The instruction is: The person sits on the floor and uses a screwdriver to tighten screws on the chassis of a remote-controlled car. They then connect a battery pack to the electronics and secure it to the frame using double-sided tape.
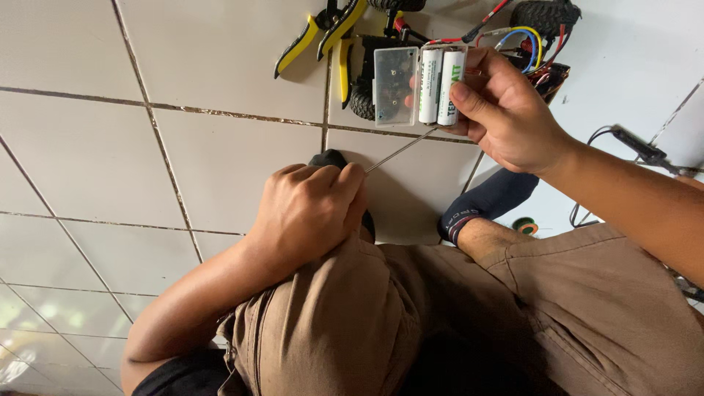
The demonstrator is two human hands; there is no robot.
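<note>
The left hand (312, 213) is closed in a fist around the black handle of a screwdriver (396, 152); its thin shaft points to the battery holder (418, 86). The right hand (506, 110) pinches this holder, thumb pressed on one white battery (451, 86). The clear lid of the holder stands open, and two white batteries sit inside. Behind it, on the tiled floor (147, 147), lie yellow pliers (315, 37) and a small toy car (543, 22) with coloured wires
</note>
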